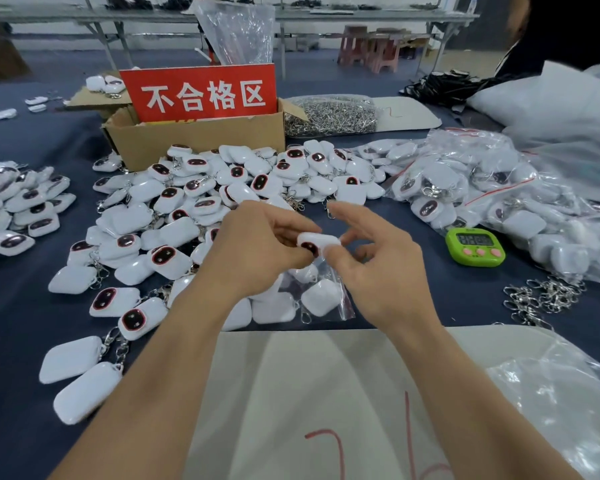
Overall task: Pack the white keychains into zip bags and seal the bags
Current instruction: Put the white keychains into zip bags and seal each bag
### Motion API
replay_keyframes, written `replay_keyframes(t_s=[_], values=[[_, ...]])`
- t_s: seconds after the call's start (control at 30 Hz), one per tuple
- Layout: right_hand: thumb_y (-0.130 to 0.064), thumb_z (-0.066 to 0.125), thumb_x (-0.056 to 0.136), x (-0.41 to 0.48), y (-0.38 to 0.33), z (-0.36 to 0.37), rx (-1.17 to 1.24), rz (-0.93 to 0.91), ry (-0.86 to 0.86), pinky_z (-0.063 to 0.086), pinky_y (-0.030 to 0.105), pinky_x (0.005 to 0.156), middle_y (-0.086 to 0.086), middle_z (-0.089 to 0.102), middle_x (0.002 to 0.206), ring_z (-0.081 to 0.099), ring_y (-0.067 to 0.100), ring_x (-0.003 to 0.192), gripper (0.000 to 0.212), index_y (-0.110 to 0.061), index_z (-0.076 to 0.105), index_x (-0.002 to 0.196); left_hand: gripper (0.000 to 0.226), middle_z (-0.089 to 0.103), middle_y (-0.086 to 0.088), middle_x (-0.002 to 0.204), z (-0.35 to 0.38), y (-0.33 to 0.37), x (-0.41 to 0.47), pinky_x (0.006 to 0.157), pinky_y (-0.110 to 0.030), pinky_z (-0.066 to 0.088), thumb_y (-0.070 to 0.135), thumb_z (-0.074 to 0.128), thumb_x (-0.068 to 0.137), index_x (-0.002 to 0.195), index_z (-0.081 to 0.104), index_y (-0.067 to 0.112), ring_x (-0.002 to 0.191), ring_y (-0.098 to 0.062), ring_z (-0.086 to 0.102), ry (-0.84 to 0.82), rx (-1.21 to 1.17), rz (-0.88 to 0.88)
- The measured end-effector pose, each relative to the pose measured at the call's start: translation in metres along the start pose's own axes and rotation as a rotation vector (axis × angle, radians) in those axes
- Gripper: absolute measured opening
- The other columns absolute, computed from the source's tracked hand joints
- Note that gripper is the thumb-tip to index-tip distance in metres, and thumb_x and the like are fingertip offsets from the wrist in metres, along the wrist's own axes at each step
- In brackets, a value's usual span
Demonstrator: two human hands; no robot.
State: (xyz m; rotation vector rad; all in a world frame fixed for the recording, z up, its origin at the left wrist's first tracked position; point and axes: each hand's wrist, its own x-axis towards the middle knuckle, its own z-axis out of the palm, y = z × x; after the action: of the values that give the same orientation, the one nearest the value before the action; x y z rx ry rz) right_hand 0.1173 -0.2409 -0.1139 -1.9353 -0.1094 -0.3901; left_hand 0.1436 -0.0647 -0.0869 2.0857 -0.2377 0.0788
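A dark blue cloth counter [14, 306] carries a central heap of glossy, rounded-square white keychains [222, 188] before a cardboard box [201, 140]. Near the front edge a crinkled clear zip bag [326, 299] holds several; just above it, left hand [257, 251] and right hand [378, 268] together pinch one keychain [317, 241].

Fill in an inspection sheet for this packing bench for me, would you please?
Surface: dark blue cloth, with a white sheet at the near edge.
Job's things: loose keychain pile; held keychain above a zip bag with several inside; filled bags on the right.
Clutter: cardboard box with red sign, green timer, bag of metal clasps, loose clasps.
Grips: left grip and right grip both pinch the held keychain.
Cables: nothing seen.
Surroundings: metal tables and pink stools behind.
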Motion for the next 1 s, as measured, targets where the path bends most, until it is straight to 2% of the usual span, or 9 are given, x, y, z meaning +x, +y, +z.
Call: replay_keyframes(t_s=[0.07,0.13,0.27,0.33,0.4,0.5,0.6,0.7,1.0], values=[[-0.016,0.08,0.086,-0.001,0.0,0.001,0.009,0.008,0.016,0.053,0.013,0.067,-0.021,0.074,0.08,0.068,0.001,0.069,0.027,-0.04,0.079,0.098,0.042,0.077,0.014,0.076,0.004,0.001,-0.001,0.071,-0.019,0.058,-0.002,0.081,0.069,0.083,0.08,0.038,0.072,-0.003,0.073,-0.004,0.021,0.019],[-0.013,0.079,0.086,0.0,0.001,-0.001,0.062,0.033,0.026,0.055,0.014,0.067,-0.02,0.076,0.075,0.072,0.0,0.07,0.024,-0.037,0.078,0.084,0.041,0.079,0.009,0.079,0.006,0.001,-0.002,0.069,-0.016,0.056,-0.004,0.083,0.07,0.087,0.081,0.033,0.071,-0.005,0.072,0.017,-0.085,0.005],[-0.014,0.074,0.087,0.006,0.003,-0.007,0.181,0.127,-0.05,0.052,0.017,0.062,-0.011,0.078,0.077,0.068,0.002,0.063,0.017,-0.029,0.081,0.087,0.033,0.08,-0.001,0.089,0.016,0.007,-0.003,0.074,-0.015,0.056,0.013,0.091,0.067,0.097,0.08,0.02,0.083,-0.01,0.076,0.075,-0.525,-0.088],[-0.013,0.071,0.084,0.006,0.002,-0.008,0.253,0.158,-0.095,0.047,0.016,0.055,-0.005,0.076,0.072,0.06,0.004,0.054,0.016,-0.026,0.08,0.084,0.029,0.08,-0.002,0.088,0.023,0.009,-0.003,0.073,-0.014,0.054,0.017,0.087,0.067,0.094,0.08,0.017,0.081,-0.009,0.075,0.088,-0.622,-0.114],[-0.02,0.068,0.081,0.008,0.002,-0.008,0.302,0.188,-0.125,0.042,0.02,0.049,0.007,0.074,0.071,0.054,0.012,0.051,0.011,-0.02,0.078,0.083,0.018,0.08,-0.003,0.087,0.027,0.01,-0.003,0.071,-0.013,0.054,0.007,0.082,0.077,0.091,0.08,0.017,0.079,-0.008,0.075,0.094,-0.627,-0.108],[-0.032,0.062,0.082,0.008,0.002,-0.007,0.321,0.206,-0.152,0.037,0.024,0.046,0.028,0.066,0.076,0.051,0.017,0.049,0.025,-0.01,0.074,0.085,0.022,0.081,-0.002,0.09,0.027,0.009,-0.004,0.074,-0.014,0.054,0.0,0.075,0.087,0.095,0.081,0.02,0.083,-0.009,0.075,0.071,-0.563,-0.076],[-0.03,0.061,0.085,0.008,0.001,-0.008,0.331,0.211,-0.18,0.035,0.026,0.047,0.032,0.058,0.074,0.05,0.018,0.05,0.025,-0.007,0.072,0.085,0.034,0.08,-0.004,0.091,0.024,0.009,-0.005,0.077,-0.019,0.055,-0.01,0.074,0.083,0.096,0.081,0.021,0.083,-0.012,0.074,0.034,-0.539,-0.018],[-0.032,0.064,0.087,0.008,0.001,-0.01,0.336,0.203,-0.19,0.033,0.028,0.05,0.038,0.056,0.08,0.046,0.018,0.054,0.023,-0.012,0.074,0.086,0.047,0.079,-0.007,0.092,0.025,0.009,-0.007,0.076,-0.024,0.057,-0.023,0.073,0.074,0.103,0.078,0.013,0.084,-0.015,0.072,0.0,-0.572,0.032],[-0.027,0.062,0.085,0.006,0.001,-0.006,0.39,0.174,-0.145,0.027,0.03,0.05,0.04,0.05,0.075,0.035,0.026,0.057,0.029,0.001,0.071,0.086,0.046,0.08,-0.002,0.091,0.024,0.01,-0.008,0.075,-0.019,0.056,-0.021,0.073,0.076,0.101,0.078,0.017,0.084,-0.012,0.073,0.018,-0.565,0.046]])
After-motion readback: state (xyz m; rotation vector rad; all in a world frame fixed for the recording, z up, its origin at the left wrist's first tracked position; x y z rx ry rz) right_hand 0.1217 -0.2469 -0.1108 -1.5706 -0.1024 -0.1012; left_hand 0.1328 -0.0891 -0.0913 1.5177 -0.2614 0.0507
